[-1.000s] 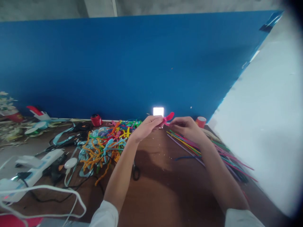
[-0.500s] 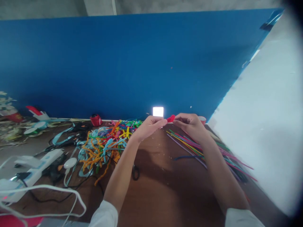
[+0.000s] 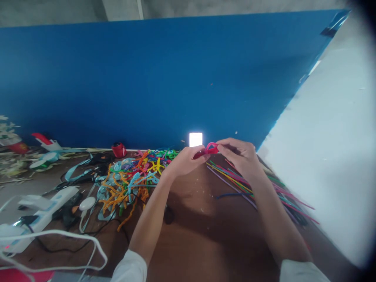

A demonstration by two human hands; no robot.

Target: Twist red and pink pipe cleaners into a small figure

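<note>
Between my two hands, above the table near the blue panel, is a red pipe cleaner (image 3: 212,150), bent into a small loop with a pinkish upper edge. My left hand (image 3: 188,159) pinches its left end between thumb and fingers. The right end is gripped by my right hand (image 3: 237,153), thumb against the fingers. Beneath my right forearm lies a bundle of straight coloured pipe cleaners (image 3: 232,178). Left of my left forearm is a pile of bent, twisted pipe cleaners (image 3: 120,188), mostly orange, light blue and yellow.
A bright lamp (image 3: 196,139) shines behind my hands, before the blue panel (image 3: 147,78). On the left are a white power strip (image 3: 44,213) with cables, glue guns (image 3: 69,207) and a red can-like object (image 3: 118,149). Scissor handles (image 3: 169,214) show beside my left forearm. A white wall (image 3: 329,156) bounds the right.
The red pipe cleaner now shows as an open loop instead of a compact strip. My hands have shifted slightly, and my left fingers have parted a little around its end.
</note>
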